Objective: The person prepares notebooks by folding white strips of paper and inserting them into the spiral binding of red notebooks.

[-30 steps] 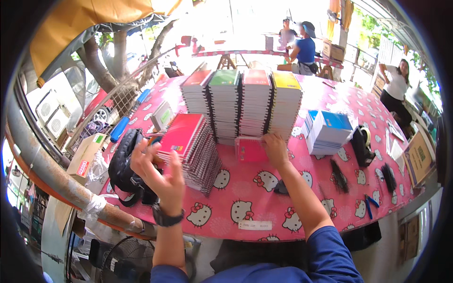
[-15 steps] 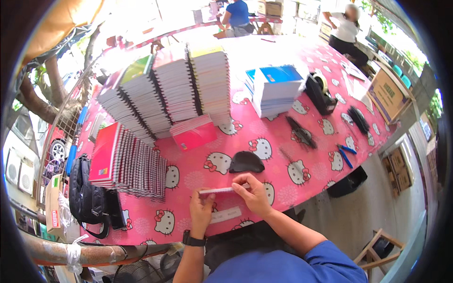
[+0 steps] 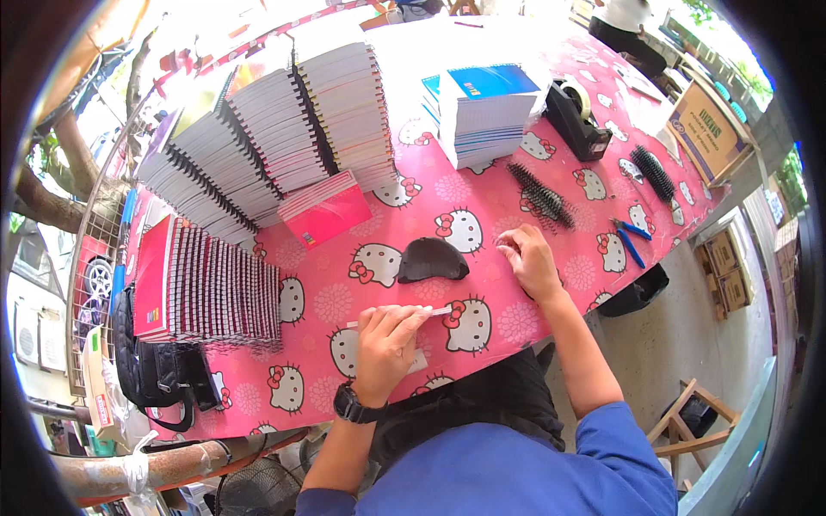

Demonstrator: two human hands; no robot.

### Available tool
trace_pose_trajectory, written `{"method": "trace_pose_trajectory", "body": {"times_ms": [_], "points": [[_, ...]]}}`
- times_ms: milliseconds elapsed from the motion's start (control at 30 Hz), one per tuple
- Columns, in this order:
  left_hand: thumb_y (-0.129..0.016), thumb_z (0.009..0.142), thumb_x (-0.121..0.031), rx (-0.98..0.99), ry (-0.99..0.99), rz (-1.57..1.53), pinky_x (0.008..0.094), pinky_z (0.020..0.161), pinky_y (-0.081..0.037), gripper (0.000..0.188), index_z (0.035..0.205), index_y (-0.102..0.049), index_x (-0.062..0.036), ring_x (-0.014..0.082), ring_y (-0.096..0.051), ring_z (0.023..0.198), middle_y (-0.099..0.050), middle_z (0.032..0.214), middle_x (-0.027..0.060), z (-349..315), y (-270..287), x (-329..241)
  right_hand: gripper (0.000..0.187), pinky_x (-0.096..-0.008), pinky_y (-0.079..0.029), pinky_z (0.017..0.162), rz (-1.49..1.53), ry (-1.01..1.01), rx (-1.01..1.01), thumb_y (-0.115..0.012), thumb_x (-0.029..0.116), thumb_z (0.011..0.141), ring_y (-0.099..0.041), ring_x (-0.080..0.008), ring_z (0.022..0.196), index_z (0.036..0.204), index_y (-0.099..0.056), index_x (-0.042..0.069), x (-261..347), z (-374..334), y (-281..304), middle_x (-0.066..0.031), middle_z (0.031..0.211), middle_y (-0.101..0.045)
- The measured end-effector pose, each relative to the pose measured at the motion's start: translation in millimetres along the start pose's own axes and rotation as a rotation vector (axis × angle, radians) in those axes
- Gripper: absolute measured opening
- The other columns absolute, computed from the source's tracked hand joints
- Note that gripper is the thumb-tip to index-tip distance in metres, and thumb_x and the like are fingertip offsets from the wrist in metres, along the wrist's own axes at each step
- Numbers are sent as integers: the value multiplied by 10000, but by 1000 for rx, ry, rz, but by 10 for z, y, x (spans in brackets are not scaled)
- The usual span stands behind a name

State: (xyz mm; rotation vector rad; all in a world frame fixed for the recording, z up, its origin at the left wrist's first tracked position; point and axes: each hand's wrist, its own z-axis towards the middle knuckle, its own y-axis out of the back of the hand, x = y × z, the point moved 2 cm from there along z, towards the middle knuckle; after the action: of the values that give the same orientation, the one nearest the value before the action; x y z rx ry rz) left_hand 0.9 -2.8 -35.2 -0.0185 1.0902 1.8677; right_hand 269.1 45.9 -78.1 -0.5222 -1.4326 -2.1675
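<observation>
My left hand (image 3: 385, 348) is closed around a thin, flat white-and-pink piece (image 3: 440, 311), seen edge-on. It looks like a small notepad, mostly hidden by the fingers. Under that hand, part of a white strip (image 3: 419, 361) lies on the table. My right hand (image 3: 532, 265) is low over the table to the right, with its fingers curled in. Whatever they may hold is hidden. Between and beyond the hands lies a black, curved, pad-like object (image 3: 432, 260). A small stack of pink notepads (image 3: 325, 209) rests farther back.
Tall stacks of spiral-bound notebooks (image 3: 280, 129) and a red-covered stack (image 3: 211, 288) stand left. Blue-covered notebooks (image 3: 486, 120), a tape dispenser (image 3: 578, 120), bristly black bundles resembling binding coils (image 3: 542, 196) and blue-handled pliers (image 3: 632, 241) occupy the right. A black bag (image 3: 155, 370) sits at the left edge.
My right hand has let go of the thin piece and moved right and farther out over the table. My left hand keeps the piece, now wrapped over it. The view has shifted.
</observation>
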Motion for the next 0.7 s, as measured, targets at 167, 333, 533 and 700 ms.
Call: {"method": "trace_pose_trajectory", "body": {"times_ms": [167, 333, 533, 700], "points": [[-677, 731, -50, -25, 6, 3, 317, 713, -397, 181, 905, -693, -96, 189, -568, 796, -644, 843, 17, 30, -30, 35, 170, -309, -477, 661, 488, 54, 217, -658, 34, 780, -587, -215, 765, 950, -649, 42, 782, -136, 220, -82, 854, -590], [-720, 702, -83, -21, 24, -32, 314, 679, -391, 173, 872, -697, -101, 177, -555, 767, -638, 804, 3, 59, -31, 40, 196, -304, -485, 708, 589, 125, 395, -683, 8, 746, -591, -207, 812, 933, -657, 57, 846, -235, 176, -70, 878, -590], [-729, 698, -87, -20, 39, -42, 306, 672, -389, 162, 856, -697, -104, 176, -553, 761, -636, 794, 4, 82, -27, 42, 188, -319, -485, 726, 586, 210, 320, -675, 3, 741, -587, -218, 830, 919, -654, 61, 849, -224, 115, -64, 876, -590], [-730, 702, -98, -27, 52, -55, 313, 687, -390, 150, 847, -694, -104, 180, -554, 770, -635, 798, 8, 76, -35, 30, 256, -338, -492, 712, 638, 179, 508, -680, 28, 747, -595, -239, 819, 996, -628, 48, 738, -260, 51, -84, 877, -590]]}}
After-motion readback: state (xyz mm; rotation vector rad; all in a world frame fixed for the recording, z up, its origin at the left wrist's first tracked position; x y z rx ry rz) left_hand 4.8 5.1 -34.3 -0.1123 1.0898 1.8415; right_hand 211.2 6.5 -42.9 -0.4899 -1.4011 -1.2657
